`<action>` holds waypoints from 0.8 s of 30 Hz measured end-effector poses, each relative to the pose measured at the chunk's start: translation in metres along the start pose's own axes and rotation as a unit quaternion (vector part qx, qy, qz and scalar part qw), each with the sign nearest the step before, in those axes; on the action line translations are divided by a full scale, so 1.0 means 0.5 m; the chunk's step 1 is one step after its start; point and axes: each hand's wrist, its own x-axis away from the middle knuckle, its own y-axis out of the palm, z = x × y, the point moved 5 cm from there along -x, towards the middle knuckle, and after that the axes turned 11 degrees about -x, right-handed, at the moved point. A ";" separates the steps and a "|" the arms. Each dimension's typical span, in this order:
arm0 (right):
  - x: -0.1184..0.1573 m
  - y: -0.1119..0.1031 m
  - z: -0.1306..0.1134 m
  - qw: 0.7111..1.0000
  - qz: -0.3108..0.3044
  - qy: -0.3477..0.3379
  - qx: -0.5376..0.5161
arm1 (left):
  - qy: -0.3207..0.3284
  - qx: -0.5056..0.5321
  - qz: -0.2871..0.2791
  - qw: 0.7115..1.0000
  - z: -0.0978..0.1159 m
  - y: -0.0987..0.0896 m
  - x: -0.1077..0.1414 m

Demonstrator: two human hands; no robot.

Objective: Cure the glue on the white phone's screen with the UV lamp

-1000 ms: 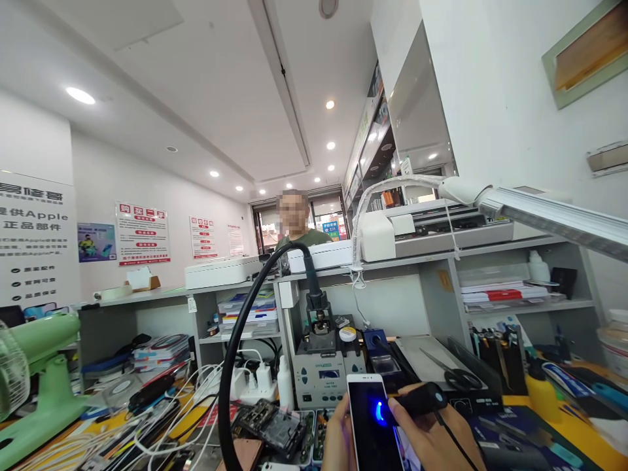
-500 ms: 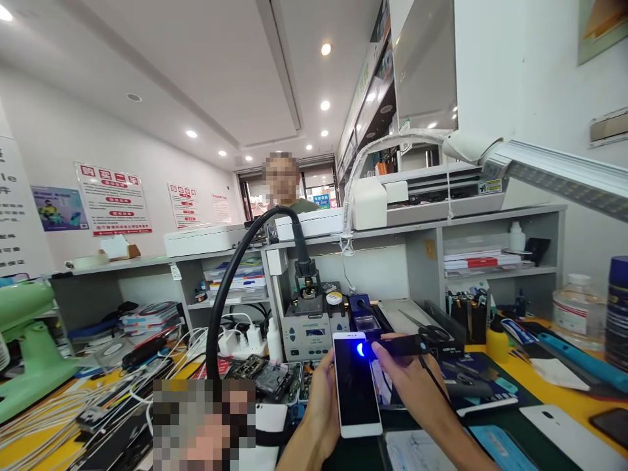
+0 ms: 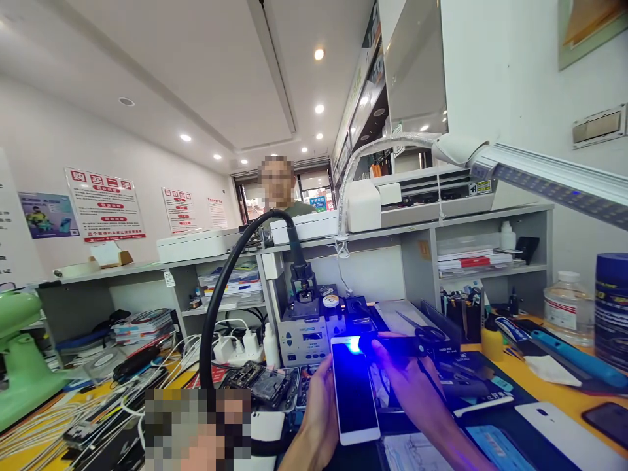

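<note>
A white-framed smartphone (image 3: 354, 396) with a dark screen is held upright by its left edge in my left hand (image 3: 318, 405). My right hand (image 3: 405, 373) grips a black UV torch (image 3: 397, 347) across the phone's top right corner. Bright blue light from the torch spills over the upper screen and onto my right hand and forearm. Behind the phone stands a grey soldering station (image 3: 305, 337). A clear plastic bag (image 3: 412, 451) lies on the dark mat below my right wrist.
A thick black hose (image 3: 206, 340) arches up at left of centre. Circuit boards (image 3: 260, 383) lie left of my hands. On the right are scissors (image 3: 426, 330), a white phone back cover (image 3: 564, 428) and a clear bottle (image 3: 568, 307). A person (image 3: 289, 209) is beyond the counter.
The blue light has grown much brighter and spread across the phone's top and my right hand. My hands keep nearly the same pose; the view has shifted slightly.
</note>
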 end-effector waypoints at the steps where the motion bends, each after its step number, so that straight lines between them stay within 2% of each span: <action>1: 0.001 0.001 0.001 1.000 -0.004 0.007 -0.009 | 0.005 0.002 -0.004 1.000 0.000 0.000 -0.001; 8: -0.005 0.007 0.019 0.996 -0.061 0.059 -0.023 | 0.016 -0.005 0.001 1.000 -0.002 -0.005 -0.001; 13: -0.005 0.003 0.019 0.997 -0.048 0.058 -0.034 | 0.021 -0.005 0.011 1.000 -0.002 -0.007 -0.002; 19: -0.005 0.005 0.024 0.996 -0.051 0.061 -0.039 | 0.014 -0.013 -0.003 1.000 -0.009 -0.015 -0.008; 24: 0.004 0.006 0.009 0.998 -0.021 0.049 -0.046 | 0.030 -0.007 -0.008 1.000 -0.005 -0.014 -0.007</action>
